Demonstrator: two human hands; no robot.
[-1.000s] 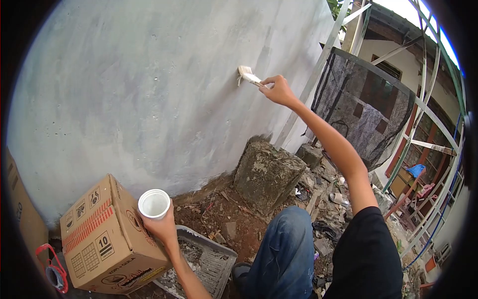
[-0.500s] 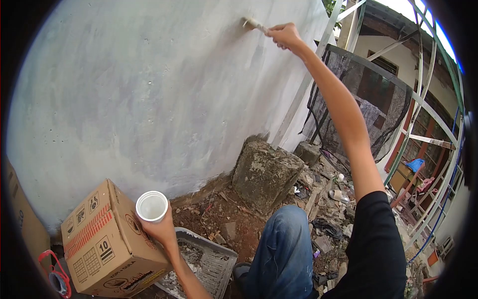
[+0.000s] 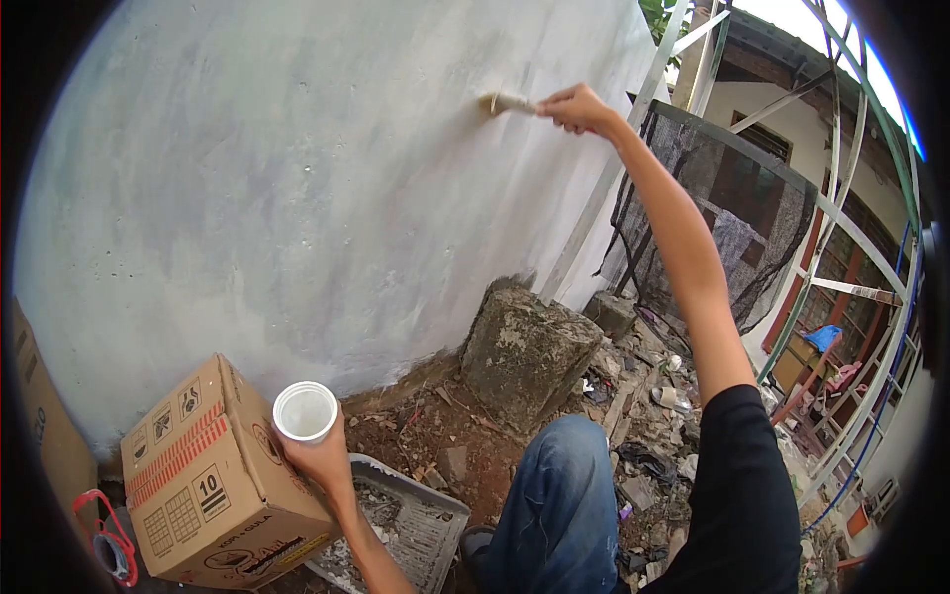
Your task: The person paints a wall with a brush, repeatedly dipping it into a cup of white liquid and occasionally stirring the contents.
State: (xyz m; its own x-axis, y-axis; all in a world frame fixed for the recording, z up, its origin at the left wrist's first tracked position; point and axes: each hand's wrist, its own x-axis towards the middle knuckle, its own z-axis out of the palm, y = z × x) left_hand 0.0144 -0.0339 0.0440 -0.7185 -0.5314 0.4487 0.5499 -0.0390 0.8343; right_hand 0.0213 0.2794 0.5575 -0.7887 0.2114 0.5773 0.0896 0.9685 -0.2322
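Observation:
High on the pale, patchily painted wall [image 3: 297, 198], my right hand [image 3: 582, 109] is closed round the handle of a paintbrush [image 3: 510, 103]. The brush points left, its bristles right at the wall surface. Low on the left, my left hand [image 3: 322, 453] grips a white plastic cup [image 3: 305, 412] with its open mouth facing up towards me. The inside of the cup looks white. Just left of that hand stands a closed cardboard box [image 3: 213, 485], printed with red stripes and the number 10.
A grey tray [image 3: 430, 530] with debris lies beneath my left forearm. A rough stone block [image 3: 529, 346] sits against the wall's foot, with rubble [image 3: 643, 436] to its right. Dark netting [image 3: 727, 198] and metal poles stand at right; a red-handled item [image 3: 114, 540] is bottom left.
My right hand has moved the brush down the wall, from near the top to slightly lower. My left hand and the cup have barely moved.

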